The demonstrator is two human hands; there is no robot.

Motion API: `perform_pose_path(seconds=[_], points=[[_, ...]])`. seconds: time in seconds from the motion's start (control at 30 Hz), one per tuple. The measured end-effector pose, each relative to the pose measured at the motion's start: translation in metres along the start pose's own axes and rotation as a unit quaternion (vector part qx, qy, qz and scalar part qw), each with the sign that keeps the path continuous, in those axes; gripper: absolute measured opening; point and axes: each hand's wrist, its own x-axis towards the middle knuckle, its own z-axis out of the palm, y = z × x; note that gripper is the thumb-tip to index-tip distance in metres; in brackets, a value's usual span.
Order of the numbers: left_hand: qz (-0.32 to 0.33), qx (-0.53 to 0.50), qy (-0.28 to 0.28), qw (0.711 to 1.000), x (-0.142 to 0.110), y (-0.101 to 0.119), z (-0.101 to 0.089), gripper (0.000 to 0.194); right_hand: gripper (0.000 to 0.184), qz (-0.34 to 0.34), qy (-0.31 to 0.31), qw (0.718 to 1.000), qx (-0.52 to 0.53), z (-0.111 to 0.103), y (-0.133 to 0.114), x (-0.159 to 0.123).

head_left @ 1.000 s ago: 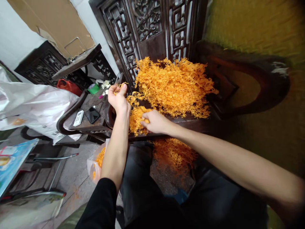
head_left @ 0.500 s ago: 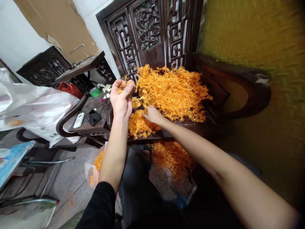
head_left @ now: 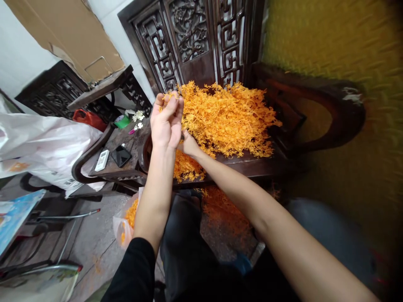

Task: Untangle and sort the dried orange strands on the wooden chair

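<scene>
My left hand [head_left: 166, 121] is raised palm-up at the left end of the bench. Its thumb and fingers are closed on a thin, branching orange piece [head_left: 170, 96], flexible and plastic-looking. My right hand [head_left: 190, 145] reaches in just behind my left wrist, low over a smaller heap of orange pieces [head_left: 187, 167]. Its fingertips are mostly hidden there, so what they hold does not show. Beside both hands, a large tangled pile of the same orange pieces [head_left: 229, 121] lies against the carved backrest.
A dark wooden bench [head_left: 252, 165] with a curved armrest [head_left: 340, 105] bears the piles. On the side table to the left lie a phone [head_left: 121, 156], a white remote [head_left: 102, 160] and green tape [head_left: 122, 121]. A plastic bag [head_left: 121, 228] with orange pieces stands below.
My left hand has shifted slightly up and right, its orange piece still pinched. My right hand has moved left and up, partly behind my left wrist.
</scene>
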Motion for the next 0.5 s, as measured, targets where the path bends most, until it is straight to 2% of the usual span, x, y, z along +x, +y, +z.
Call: perform_pose_path(seconds=[0.07, 0.1, 0.17, 0.27, 0.4, 0.5], points=[[-0.002, -0.015, -0.013, 1.0, 0.006, 0.005, 0.012, 0.012, 0.061, 0.017, 0.033, 0.999, -0.019, 0.01, -0.009, 0.009], [-0.002, -0.022, -0.014, 1.0, 0.009, 0.01, 0.018, 0.014, 0.054, 0.023, 0.047, 0.998, -0.03, 0.012, -0.011, 0.012], [0.001, -0.031, -0.009, 0.999, 0.011, 0.025, 0.032, 0.02, 0.049, 0.024, 0.058, 0.997, -0.051, 0.012, -0.011, 0.01], [0.025, -0.047, 0.006, 0.999, 0.007, 0.058, 0.053, 0.026, 0.04, -0.008, 0.037, 0.996, -0.083, 0.005, -0.001, -0.003], [0.125, 0.028, 0.0, 0.992, 0.009, 0.098, 0.068, 0.032, 0.03, -0.044, -0.022, 0.991, -0.127, 0.0, 0.016, -0.024], [0.227, 0.093, 0.005, 0.97, 0.027, 0.115, 0.065, 0.042, 0.025, -0.073, -0.054, 0.986, -0.138, -0.001, 0.019, -0.032]])
